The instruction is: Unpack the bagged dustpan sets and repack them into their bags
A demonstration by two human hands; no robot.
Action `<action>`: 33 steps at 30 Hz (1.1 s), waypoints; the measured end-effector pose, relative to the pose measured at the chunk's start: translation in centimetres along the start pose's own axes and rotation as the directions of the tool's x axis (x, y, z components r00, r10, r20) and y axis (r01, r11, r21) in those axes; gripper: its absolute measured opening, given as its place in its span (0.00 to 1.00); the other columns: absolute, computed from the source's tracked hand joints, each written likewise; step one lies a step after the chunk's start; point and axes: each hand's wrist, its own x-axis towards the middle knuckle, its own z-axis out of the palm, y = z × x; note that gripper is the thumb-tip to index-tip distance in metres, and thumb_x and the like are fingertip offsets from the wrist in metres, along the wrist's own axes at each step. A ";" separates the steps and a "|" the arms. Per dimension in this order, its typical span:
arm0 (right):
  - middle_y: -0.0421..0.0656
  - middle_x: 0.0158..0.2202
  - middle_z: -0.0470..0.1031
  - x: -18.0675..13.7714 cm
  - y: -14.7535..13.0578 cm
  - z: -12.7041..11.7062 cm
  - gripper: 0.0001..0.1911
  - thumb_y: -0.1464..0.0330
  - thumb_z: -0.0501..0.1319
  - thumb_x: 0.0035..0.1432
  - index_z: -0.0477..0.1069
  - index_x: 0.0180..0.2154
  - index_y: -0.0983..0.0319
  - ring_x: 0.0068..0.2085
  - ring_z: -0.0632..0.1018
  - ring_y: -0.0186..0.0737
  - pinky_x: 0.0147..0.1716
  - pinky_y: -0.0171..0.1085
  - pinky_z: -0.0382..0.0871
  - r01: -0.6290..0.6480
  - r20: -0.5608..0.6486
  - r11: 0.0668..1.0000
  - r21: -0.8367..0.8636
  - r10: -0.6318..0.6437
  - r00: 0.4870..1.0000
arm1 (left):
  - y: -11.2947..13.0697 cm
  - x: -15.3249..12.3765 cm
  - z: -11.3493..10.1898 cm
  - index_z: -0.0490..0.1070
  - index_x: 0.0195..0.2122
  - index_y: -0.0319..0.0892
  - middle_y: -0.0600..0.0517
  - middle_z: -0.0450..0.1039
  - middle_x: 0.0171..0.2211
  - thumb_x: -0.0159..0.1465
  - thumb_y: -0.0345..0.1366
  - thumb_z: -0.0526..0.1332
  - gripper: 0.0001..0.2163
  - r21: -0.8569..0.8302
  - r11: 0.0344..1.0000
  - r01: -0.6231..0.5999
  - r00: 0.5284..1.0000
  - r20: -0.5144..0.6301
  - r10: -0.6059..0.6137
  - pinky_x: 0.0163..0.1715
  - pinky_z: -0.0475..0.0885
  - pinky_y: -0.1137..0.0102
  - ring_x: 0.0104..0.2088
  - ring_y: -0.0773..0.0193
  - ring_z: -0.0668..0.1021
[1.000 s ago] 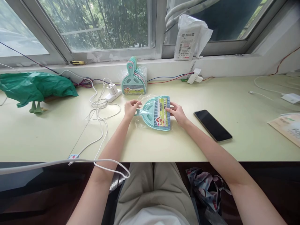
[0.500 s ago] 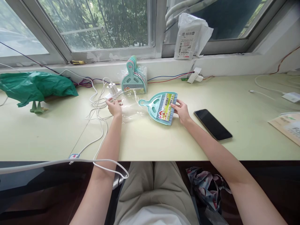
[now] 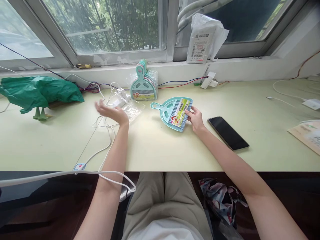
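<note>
A teal mini dustpan with a blue-bristled brush and a printed label is pinched at its wide edge by my right hand. Its handle points left, just above the table. My left hand is open, palm turned up, with fingers slightly blurred, over white cables. Beside its wrist lies a crumpled clear plastic bag. A row of similar dustpan sets in clear wrapping stands upright against the wall behind.
A black phone lies right of my right hand. White cables and a power strip spread at the left, near a green plastic bag. A wrapped box stands on the sill, with a yellow cutter farther left.
My left hand has moved left and opened, letting go of the clear bag, which now lies away from the dustpan. The right hand still holds the dustpan, slightly tilted.
</note>
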 end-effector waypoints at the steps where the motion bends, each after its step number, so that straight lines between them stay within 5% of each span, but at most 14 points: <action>1: 0.42 0.37 0.80 0.0 0.0 0.0 0.22 0.61 0.67 0.47 0.68 0.45 0.57 0.38 0.81 0.45 0.41 0.47 0.79 0.000 -0.006 1.000 0.004 0.000 1.000 | 0.6 -0.8 0.2 0.60 0.55 0.41 0.43 0.59 0.61 0.54 0.19 0.51 0.26 -0.089 0.996 -0.030 0.988 0.145 0.043 0.62 0.61 0.63 0.64 0.59 0.63; 3: 0.42 0.37 0.80 0.0 0.0 0.1 0.22 0.62 0.67 0.47 0.67 0.45 0.57 0.38 0.81 0.44 0.40 0.47 0.79 0.001 -0.017 1.000 0.014 0.000 1.000 | 1.7 -3.0 0.8 0.66 0.46 0.41 0.45 0.71 0.49 0.60 0.24 0.49 0.15 -0.250 0.965 0.075 0.881 0.470 0.053 0.51 0.71 0.65 0.51 0.61 0.75; 5: 0.42 0.37 0.80 -0.1 -0.1 0.2 0.23 0.61 0.67 0.47 0.67 0.45 0.57 0.38 0.81 0.44 0.40 0.47 0.79 0.007 -0.020 1.000 0.014 -0.007 1.000 | 2.5 -5.6 1.5 0.66 0.44 0.40 0.46 0.74 0.40 0.62 0.29 0.49 0.11 -0.290 0.915 0.281 0.663 0.748 0.034 0.41 0.74 0.67 0.40 0.62 0.79; 7: 0.42 0.38 0.79 -0.3 -0.2 0.3 0.23 0.60 0.67 0.47 0.67 0.46 0.57 0.39 0.81 0.44 0.41 0.46 0.79 0.024 -0.016 1.000 0.005 -0.024 1.000 | 3.0 -8.2 1.9 0.64 0.48 0.40 0.47 0.75 0.37 0.64 0.34 0.51 0.12 -0.241 0.864 0.442 0.440 0.898 0.025 0.39 0.75 0.68 0.35 0.64 0.79; 9: 0.42 0.39 0.79 -0.4 -0.2 0.4 0.23 0.59 0.67 0.47 0.67 0.45 0.57 0.39 0.81 0.43 0.41 0.46 0.78 0.040 -0.017 0.999 0.003 -0.040 0.999 | 3.3 -10.2 2.0 0.58 0.54 0.41 0.47 0.75 0.40 0.65 0.38 0.52 0.17 -0.194 0.826 0.529 0.328 0.945 0.012 0.38 0.75 0.67 0.32 0.66 0.79; 12: 0.42 0.39 0.79 -0.4 -0.1 0.6 0.22 0.60 0.67 0.47 0.67 0.44 0.57 0.39 0.80 0.42 0.42 0.45 0.78 0.041 -0.023 0.999 0.026 -0.041 0.999 | 3.7 -11.3 1.7 0.44 0.60 0.45 0.47 0.73 0.48 0.63 0.39 0.57 0.28 -0.216 0.752 0.622 0.344 0.939 -0.014 0.42 0.76 0.65 0.33 0.68 0.79; 14: 0.42 0.40 0.78 -0.3 0.0 0.5 0.21 0.60 0.67 0.47 0.67 0.43 0.57 0.40 0.80 0.42 0.43 0.44 0.77 0.040 -0.018 0.998 0.043 -0.039 0.999 | 3.8 -10.9 1.5 0.45 0.57 0.46 0.46 0.72 0.50 0.61 0.38 0.60 0.28 -0.269 0.727 0.631 0.386 0.922 0.006 0.43 0.76 0.65 0.33 0.69 0.79; 16: 0.42 0.40 0.78 -0.2 0.2 0.5 0.20 0.60 0.67 0.48 0.67 0.43 0.57 0.40 0.80 0.41 0.43 0.44 0.77 0.048 -0.020 0.997 0.057 -0.047 0.999 | 3.9 -10.3 1.4 0.49 0.53 0.46 0.46 0.72 0.51 0.60 0.39 0.62 0.25 -0.278 0.722 0.633 0.365 0.930 0.039 0.43 0.76 0.65 0.33 0.69 0.79; 20: 0.41 0.39 0.78 -0.1 0.4 0.5 0.20 0.60 0.66 0.49 0.65 0.43 0.56 0.40 0.80 0.40 0.43 0.42 0.77 0.066 -0.032 0.991 0.113 -0.063 0.998 | 4.1 -9.8 1.1 0.54 0.53 0.45 0.44 0.70 0.53 0.60 0.43 0.62 0.24 -0.182 0.700 0.690 0.216 0.976 0.041 0.46 0.74 0.63 0.34 0.68 0.80; 23: 0.40 0.39 0.77 -0.2 0.4 0.6 0.19 0.62 0.66 0.50 0.64 0.43 0.57 0.39 0.80 0.38 0.42 0.41 0.77 0.055 -0.012 0.988 0.141 -0.054 0.998 | 4.4 -10.7 0.7 0.59 0.54 0.42 0.45 0.72 0.49 0.59 0.44 0.63 0.24 -0.115 0.703 0.702 0.037 0.991 0.125 0.47 0.74 0.60 0.38 0.63 0.80; 25: 0.40 0.40 0.77 -0.2 0.3 0.7 0.17 0.65 0.65 0.52 0.64 0.42 0.57 0.38 0.80 0.37 0.41 0.40 0.77 0.032 0.011 0.990 0.136 -0.034 0.999 | 4.4 -11.2 0.6 0.63 0.50 0.42 0.46 0.73 0.45 0.58 0.43 0.64 0.21 -0.113 0.712 0.693 -0.007 0.987 0.163 0.44 0.74 0.62 0.39 0.62 0.79; 33: 0.40 0.31 0.78 -0.1 0.1 1.1 0.05 0.67 0.57 0.61 0.69 0.37 0.61 0.26 0.79 0.33 0.27 0.33 0.77 -0.126 0.095 0.987 -0.099 0.136 0.986 | 3.0 -10.2 2.0 0.69 0.40 0.43 0.54 0.69 0.30 0.61 0.38 0.57 0.08 -0.101 0.764 0.637 0.259 0.962 -0.090 0.28 0.67 0.73 0.27 0.69 0.71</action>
